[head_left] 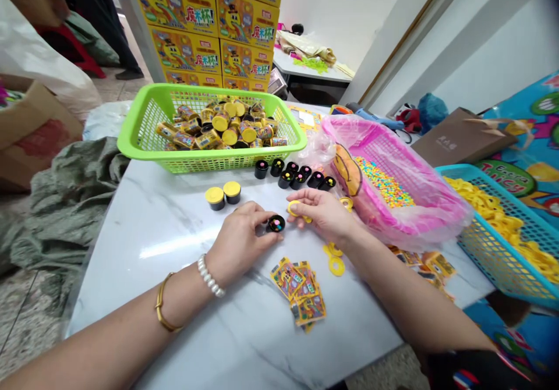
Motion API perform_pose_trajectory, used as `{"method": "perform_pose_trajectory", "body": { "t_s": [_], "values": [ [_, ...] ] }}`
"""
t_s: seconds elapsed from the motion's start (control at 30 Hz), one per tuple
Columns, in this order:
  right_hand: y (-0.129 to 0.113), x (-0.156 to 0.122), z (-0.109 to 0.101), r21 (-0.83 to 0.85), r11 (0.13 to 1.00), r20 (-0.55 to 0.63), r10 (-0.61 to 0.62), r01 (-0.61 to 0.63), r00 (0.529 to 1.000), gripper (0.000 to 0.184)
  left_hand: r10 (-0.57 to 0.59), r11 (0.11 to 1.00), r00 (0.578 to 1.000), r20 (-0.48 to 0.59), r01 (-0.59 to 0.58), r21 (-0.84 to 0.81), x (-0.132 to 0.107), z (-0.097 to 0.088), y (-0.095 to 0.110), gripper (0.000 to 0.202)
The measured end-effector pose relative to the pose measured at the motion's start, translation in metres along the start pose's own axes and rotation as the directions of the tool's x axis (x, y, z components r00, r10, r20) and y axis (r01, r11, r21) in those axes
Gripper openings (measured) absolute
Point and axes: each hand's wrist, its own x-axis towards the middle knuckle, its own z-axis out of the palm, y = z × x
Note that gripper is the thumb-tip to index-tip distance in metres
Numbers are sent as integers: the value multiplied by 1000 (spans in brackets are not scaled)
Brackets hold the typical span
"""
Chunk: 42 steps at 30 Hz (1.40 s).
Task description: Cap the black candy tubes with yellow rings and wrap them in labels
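1. Two hands, nearest: left hand (240,241) has fingers closed on a black cup (276,223) — right hand (321,215) pinches a yellow ring (293,206).
2. Next, two capped cups (216,198) stand done; about eight open cups (298,180) are left uncapped.
3. Farther, many labelled cans (218,122) lie in a green basket (196,166).

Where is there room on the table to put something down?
Bare white marble lies between the left hand and the table's left edge, below the green basket. More lies below the printed cards. It's crowded around the small black cups and pink-lined basket.
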Motion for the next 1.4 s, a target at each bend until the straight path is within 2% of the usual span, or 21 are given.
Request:
{"method": "perform_pose_trajectory", "body": {
  "t_s": [0.1, 0.23, 0.4, 0.63, 0.83, 1.0, 1.1, 1.17, 1.3, 1.4],
  "values": [
    [-7, -8, 0, -49, 999, 31, -12, 13, 999, 34, 15, 999, 1000, 3, -15, 35, -1, 1, -1, 16],
    [-18, -21, 5, -122, 992, 92, 41, -30, 995, 43, 32, 999, 999, 22, -32, 29, 0, 2, -2, 16],
    [-11, -17, 9, -49, 996, 83, 83, -79, 993, 27, 24, 1000, 999, 43, -24, 20, 0, 1, -2, 19],
    [-3, -12, 27, -7, 995, 3, 99, -99, 995, 22, 37, 999, 998, 56, -38, 23, -1, 0, 0, 12],
    [-1, -10, 26, 88, 991, 15, 105, -106, 994, 20, 23, 998, 996, 88, -28, 58, 1, -1, 0, 13],
    [1, -10, 27, 90, 991, 16, 100, -101, 995, 16, -50, 997, 978, 201, 60, -46, 3, -10, 1, 19],
    [1, -11, 30, 86, 990, 9, 111, -112, 994, 11, -115, 956, 934, 339, 197, -218, 1, -16, 3, 30],
    [1, -11, 31, 81, 989, 1, 126, -126, 992, 7, -158, 911, 907, 390, 287, -298, 0, -15, 4, 35],
    [2, -8, 30, 48, 990, -24, 130, -129, 991, 5, -269, 880, 906, 328, 370, -298, -1, -6, 6, 31],
    [5, -9, 29, -43, 999, -30, 9, -10, 999, 8, -319, 846, 882, 346, 430, -316, 0, -6, 9, 30]
  ]
}}
